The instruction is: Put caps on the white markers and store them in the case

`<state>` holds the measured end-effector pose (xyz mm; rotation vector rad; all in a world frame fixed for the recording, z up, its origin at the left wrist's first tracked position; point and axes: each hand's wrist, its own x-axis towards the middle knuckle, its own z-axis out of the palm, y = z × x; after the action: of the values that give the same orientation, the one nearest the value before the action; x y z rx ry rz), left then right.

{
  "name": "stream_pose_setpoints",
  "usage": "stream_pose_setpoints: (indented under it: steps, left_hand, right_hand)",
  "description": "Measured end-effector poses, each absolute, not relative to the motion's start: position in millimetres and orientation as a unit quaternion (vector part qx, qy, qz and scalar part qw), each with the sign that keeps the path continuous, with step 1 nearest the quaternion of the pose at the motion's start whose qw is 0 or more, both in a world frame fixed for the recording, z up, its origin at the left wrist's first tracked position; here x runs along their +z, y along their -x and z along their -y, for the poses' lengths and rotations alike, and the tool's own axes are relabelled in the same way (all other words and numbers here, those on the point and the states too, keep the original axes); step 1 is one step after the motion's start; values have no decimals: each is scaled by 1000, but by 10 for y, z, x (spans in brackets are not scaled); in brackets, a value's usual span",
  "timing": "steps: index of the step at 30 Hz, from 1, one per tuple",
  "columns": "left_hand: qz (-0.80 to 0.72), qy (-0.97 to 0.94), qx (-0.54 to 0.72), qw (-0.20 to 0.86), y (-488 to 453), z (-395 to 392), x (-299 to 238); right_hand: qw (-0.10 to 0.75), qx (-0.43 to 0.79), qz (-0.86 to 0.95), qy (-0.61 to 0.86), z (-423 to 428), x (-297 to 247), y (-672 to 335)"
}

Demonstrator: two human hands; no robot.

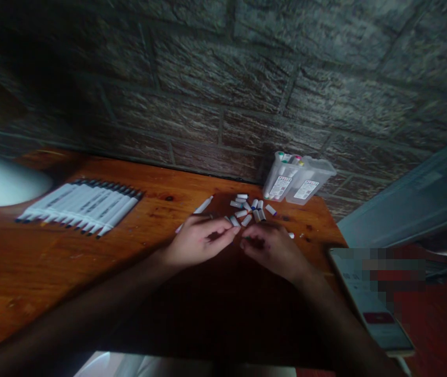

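Observation:
My left hand is closed in a pinch, with a small white marker cap at its fingertips. Close by on the right, my right hand has its fingers curled together; a hint of green shows at the tips, but what they hold is too dark to make out. Just beyond both hands lies a loose pile of white marker caps, some with coloured ends. A white marker lies partly hidden behind my left hand.
On the left, a row of white markers lies side by side near a white lamp. A clear case with markers and another clear case stand by the brick wall. A tablet-like device sits at the table's right edge.

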<state>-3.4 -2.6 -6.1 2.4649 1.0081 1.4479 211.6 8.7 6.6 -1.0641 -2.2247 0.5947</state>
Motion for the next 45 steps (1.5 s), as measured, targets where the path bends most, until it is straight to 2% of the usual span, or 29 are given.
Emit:
stream_pose_setpoints:
  steps: [3,15,18,21,24,29,37,45]
  left_hand:
    - [-329,-812,480,48,30,35,-54]
    - [-332,-813,475,61,28,24,-69]
    - [-336,-809,479,64,37,17,-79]
    - [-341,-805,481,70,45,14,-96]
    - [-341,-804,482,72,49,18,-99]
    - [-341,-803,484,71,46,17,-99]
    - [-340,-803,486,65,43,21,-104]
    - [-326,-801,500,51,33,17,-88]
  right_hand:
    - [253,205,867,377,-84,33,-2085]
    - [272,231,858,370,-116,5,-2140]
    - [342,304,804,380,-122,54,-2145]
    - [446,440,666,405,-130,134,-2186]
    - [487,549,564,379,-126,175,-2199]
    - [482,616,530,328,-81,151,-2099]
    - [478,638,516,313,-45,171,-2067]
    - [443,753,393,287,-68,156,-2016]
